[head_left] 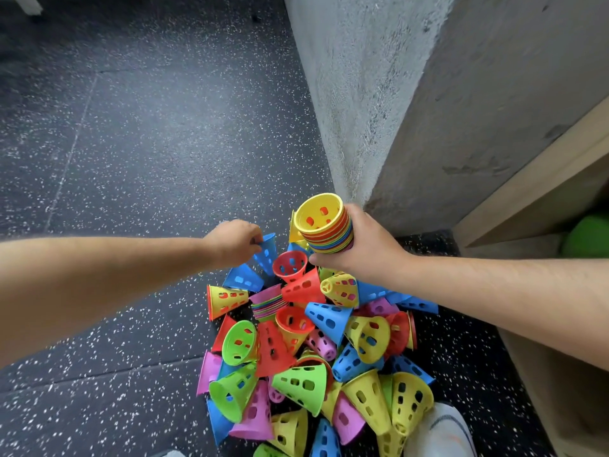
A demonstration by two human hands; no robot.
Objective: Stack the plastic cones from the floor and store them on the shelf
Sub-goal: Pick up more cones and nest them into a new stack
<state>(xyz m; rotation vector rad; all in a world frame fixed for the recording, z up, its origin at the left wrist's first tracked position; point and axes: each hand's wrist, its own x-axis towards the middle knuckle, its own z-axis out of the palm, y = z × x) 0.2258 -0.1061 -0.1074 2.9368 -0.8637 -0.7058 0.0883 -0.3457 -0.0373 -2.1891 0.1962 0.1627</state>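
Note:
A heap of perforated plastic cones [309, 361] in red, yellow, green, blue and pink lies on the dark speckled floor. My right hand [365, 249] grips a nested stack of cones [324, 224], its yellow open mouth tilted toward me, above the far end of the heap. My left hand [235, 240] pinches the rim of a blue cone [267, 252] at the heap's far left edge. A red cone [290, 265] lies mouth-up between my two hands. A small nested stack of pink and green cones [268, 301] lies on its side in the heap.
A grey concrete pillar [395, 103] stands right behind the heap. A light wooden shelf unit [540, 192] stands at the right with something green [590, 237] inside it. A white shoe [438, 430] shows at the bottom edge. Dark floor [131, 143] stretches left.

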